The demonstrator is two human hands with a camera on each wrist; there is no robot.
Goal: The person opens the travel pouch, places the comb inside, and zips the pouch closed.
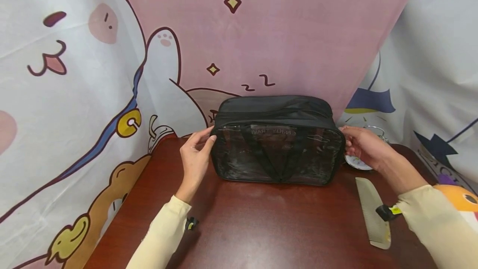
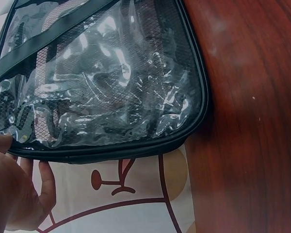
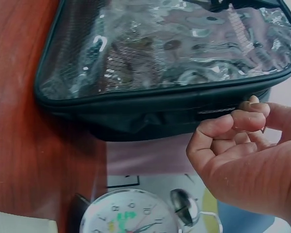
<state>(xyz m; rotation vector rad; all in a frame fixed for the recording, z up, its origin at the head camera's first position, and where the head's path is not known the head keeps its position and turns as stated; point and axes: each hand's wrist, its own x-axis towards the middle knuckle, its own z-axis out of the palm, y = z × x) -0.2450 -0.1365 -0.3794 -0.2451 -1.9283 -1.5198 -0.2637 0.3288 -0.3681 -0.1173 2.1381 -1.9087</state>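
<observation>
A black toiletry bag [image 1: 278, 144] with a clear plastic front, dark straps and a zipped top stands upright at the back of the table. My left hand [image 1: 196, 159] grips its upper left corner, thumb in front and fingers behind, as the left wrist view shows on the bag's edge [image 2: 136, 151]. At the opposite end my right hand [image 1: 367, 144] has curled fingers that pinch the bag's side near the top. In the right wrist view, the right hand's fingertips [image 3: 250, 116] touch the black side panel [image 3: 155, 116]; the exact bit pinched is partly hidden.
An alarm clock [image 3: 131, 213] with a metal bell stands just beyond the bag's right end. A pale comb [image 1: 373, 215] lies on the reddish-brown table [image 1: 269, 223]. At the right edge is an orange toy-like object [image 1: 457, 197]. Printed cartoon cloth [image 1: 298, 32] hangs close behind the bag.
</observation>
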